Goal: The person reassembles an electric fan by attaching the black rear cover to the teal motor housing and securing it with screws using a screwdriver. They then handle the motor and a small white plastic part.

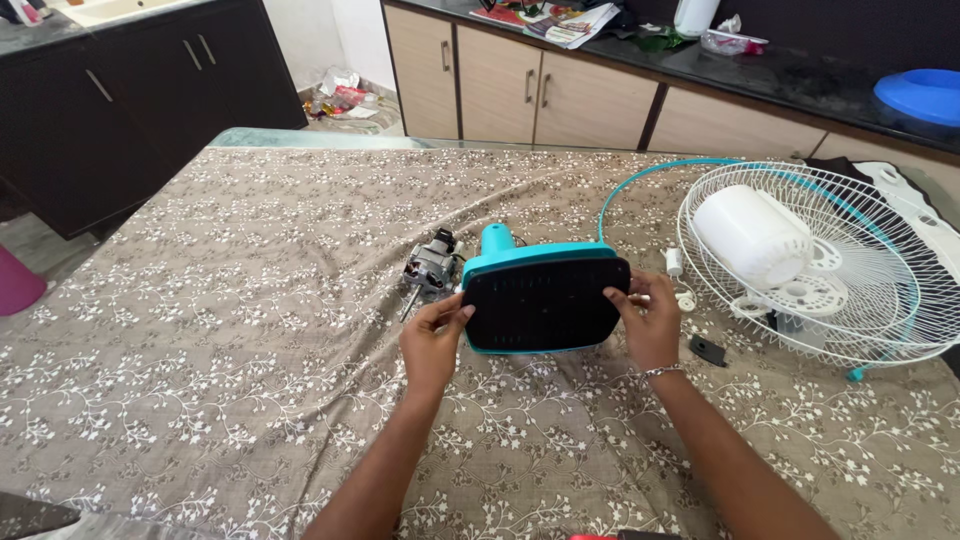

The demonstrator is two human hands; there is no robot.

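Both hands grip the fan base (545,302), left hand (432,340) and right hand (650,322) with fingers clamped on opposite edges, tipping its black underside toward me, motor (430,268) behind.

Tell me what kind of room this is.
Likely a home kitchen or dining area: cabinets under a dark countertop, and a table with a floral cloth. Both hands, left hand and right hand, hold a teal fan base.

A home kitchen: beyond the cloth-covered bench (200,330) run beige base cabinets (500,85) under a dark countertop (800,75) cluttered with papers (565,22); dark cabinets (150,90) stand to its left.
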